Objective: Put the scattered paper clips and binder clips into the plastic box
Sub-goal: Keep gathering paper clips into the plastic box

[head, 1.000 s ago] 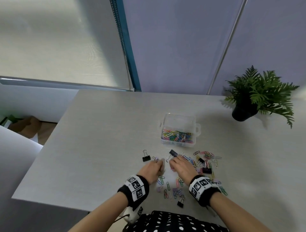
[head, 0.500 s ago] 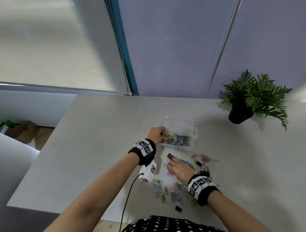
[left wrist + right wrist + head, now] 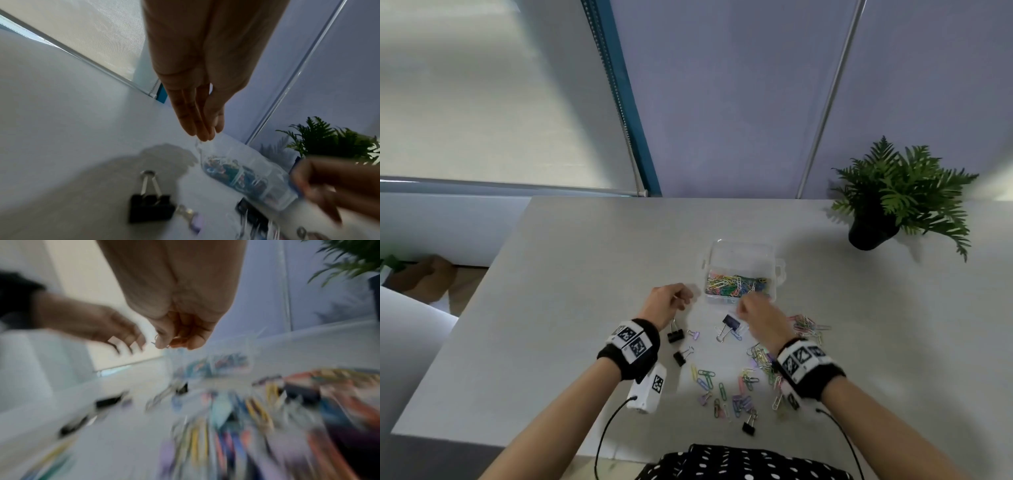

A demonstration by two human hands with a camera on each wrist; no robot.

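Observation:
The clear plastic box [image 3: 743, 255] sits mid-table with coloured paper clips [image 3: 736, 285] in it. My left hand [image 3: 684, 297] hovers just left of the box; the left wrist view shows its fingers [image 3: 202, 129] straight and holding nothing. My right hand [image 3: 748, 304] is at the box's front edge; the right wrist view shows its fingertips [image 3: 162, 341] pinching a thin wire paper clip. Several black binder clips [image 3: 675, 335] [image 3: 731, 323] [image 3: 749, 426] and loose coloured paper clips [image 3: 722, 387] lie on the table [image 3: 571, 308] in front of the box.
A potted fern [image 3: 873, 233] stands at the far right of the table. Another heap of paper clips [image 3: 810, 327] lies right of my right hand. The table's front edge runs close to my body, and its left edge drops to the floor.
My left hand has drawn back from over the box to its left side. My right hand has lifted off the table and moved forward to the box's front edge.

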